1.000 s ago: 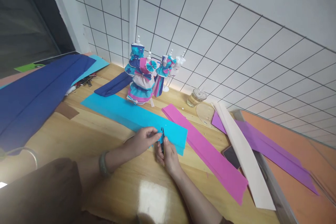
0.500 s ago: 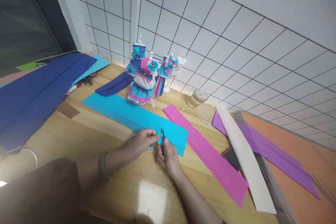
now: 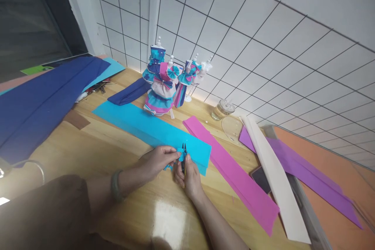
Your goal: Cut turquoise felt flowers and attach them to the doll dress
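My left hand (image 3: 160,161) pinches a small piece of blue crepe paper (image 3: 181,154) between thumb and fingertips. In my right hand (image 3: 189,174) is a pair of small black thread snips (image 3: 184,149), its pointed blades angled away from me and apart at the tips. The blades are right at the small piece. Just beyond both hands lies a long strip of blue crepe paper (image 3: 146,124), flat on the wooden table (image 3: 129,218). Blue scraps show beneath my left fingers, partly hidden.
Pink (image 3: 234,175), white (image 3: 278,183) and purple strips (image 3: 310,179) lie to the right, a dark phone (image 3: 260,179) partly under the white one. Several small dress forms (image 3: 161,90) and a glass jar (image 3: 222,109) stand near the tiled wall. Dark blue paper (image 3: 49,101) covers the left.
The view has shifted slightly. The small blue piece now sits more to the left of the snips and shows more plainly, and the blade tips look a little further apart. Both hands keep their grip.
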{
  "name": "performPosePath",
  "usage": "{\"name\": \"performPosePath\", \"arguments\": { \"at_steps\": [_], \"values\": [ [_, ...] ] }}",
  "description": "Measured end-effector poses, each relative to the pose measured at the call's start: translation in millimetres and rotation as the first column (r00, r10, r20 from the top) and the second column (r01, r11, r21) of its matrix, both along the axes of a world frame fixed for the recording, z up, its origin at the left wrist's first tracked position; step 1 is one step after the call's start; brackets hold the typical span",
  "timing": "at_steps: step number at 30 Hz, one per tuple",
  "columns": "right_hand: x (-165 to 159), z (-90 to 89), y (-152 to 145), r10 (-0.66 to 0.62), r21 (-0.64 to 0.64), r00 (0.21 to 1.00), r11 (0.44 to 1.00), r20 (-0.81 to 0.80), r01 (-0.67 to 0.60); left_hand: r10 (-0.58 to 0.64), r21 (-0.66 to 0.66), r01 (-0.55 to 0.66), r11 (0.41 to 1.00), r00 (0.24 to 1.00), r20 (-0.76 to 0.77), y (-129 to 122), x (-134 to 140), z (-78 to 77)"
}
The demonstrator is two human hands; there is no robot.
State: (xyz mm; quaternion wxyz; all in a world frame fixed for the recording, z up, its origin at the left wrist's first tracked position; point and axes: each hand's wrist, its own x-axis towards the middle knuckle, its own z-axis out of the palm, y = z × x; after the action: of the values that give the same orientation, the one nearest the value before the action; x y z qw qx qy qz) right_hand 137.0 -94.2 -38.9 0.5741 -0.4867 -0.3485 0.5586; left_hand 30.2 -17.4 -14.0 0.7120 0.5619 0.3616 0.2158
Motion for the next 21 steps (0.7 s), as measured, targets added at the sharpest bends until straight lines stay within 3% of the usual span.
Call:
{"name": "performPosePath", "arguments": {
  "at_steps": [7, 21],
  "values": [
    [-2.0, 2.0, 0.5, -0.023, -0.005, 0.999, 1.0, -0.023, 0.022, 0.018, 0.063, -0.014, 0.998, 0.999, -0.049, 0.0, 0.1, -1.5],
    [-2.7, 2.9, 0.6, -0.05, -0.025, 0.999, 0.998, -0.003, 0.05, 0.041, -0.024, -0.04, 0.999, 0.998, 0.044, -0.9, 2.8, -7.1]
  ]
}}
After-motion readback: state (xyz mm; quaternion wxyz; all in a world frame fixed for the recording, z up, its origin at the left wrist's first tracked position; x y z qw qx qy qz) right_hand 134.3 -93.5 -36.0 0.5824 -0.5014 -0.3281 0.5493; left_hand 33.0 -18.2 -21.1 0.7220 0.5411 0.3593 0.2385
